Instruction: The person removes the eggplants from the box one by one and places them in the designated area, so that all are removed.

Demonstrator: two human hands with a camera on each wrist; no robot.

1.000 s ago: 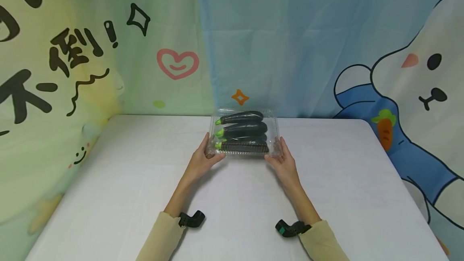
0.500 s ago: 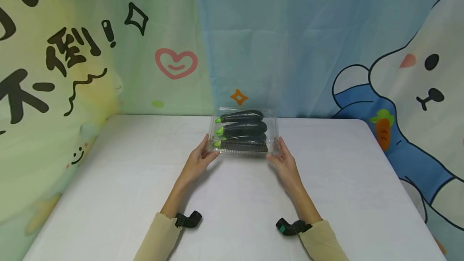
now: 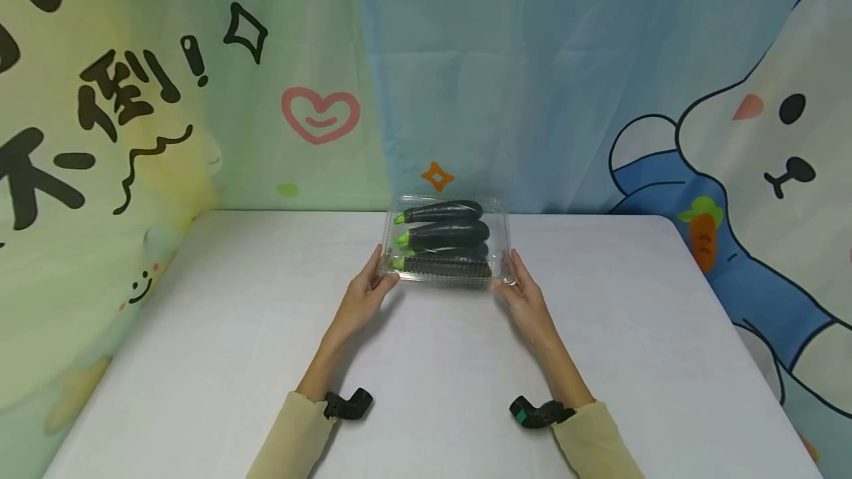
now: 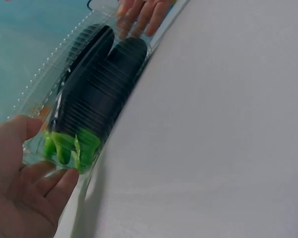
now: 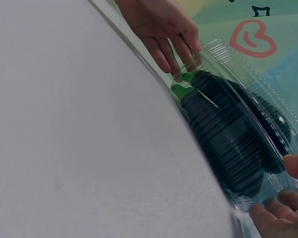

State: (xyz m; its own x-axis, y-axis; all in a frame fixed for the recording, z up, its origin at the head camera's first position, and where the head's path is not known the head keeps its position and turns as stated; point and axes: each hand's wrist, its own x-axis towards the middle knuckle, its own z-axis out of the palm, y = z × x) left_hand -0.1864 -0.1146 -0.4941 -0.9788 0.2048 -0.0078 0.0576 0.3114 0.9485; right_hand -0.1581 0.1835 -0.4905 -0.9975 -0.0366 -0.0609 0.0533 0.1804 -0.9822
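A clear plastic box (image 3: 501,239) with ridged sides lies at the far edge of the table in the head view. Through its plastic show several dark eggplants (image 3: 449,233) with green stem ends pointing left. My left hand (image 3: 359,301) grips the box's left end, thumb at the near corner; the left wrist view shows the fingers (image 4: 63,191) beneath that end. At the right end, my right hand (image 3: 528,305) holds the box the same way, its thumb (image 5: 297,165) on the upper edge and the fingers below. Some fingertips are hidden by the box.
A white-covered table (image 3: 439,375) spreads out in front of the person. Right behind its far edge hangs a printed cloth backdrop (image 3: 452,80). Each wrist wears a black camera mount (image 3: 349,405) at the sleeve.
Both thumbs have shifted outward along the near edge toward the box's corners, the left one more. The box stays at the far edge with hardly any movement.
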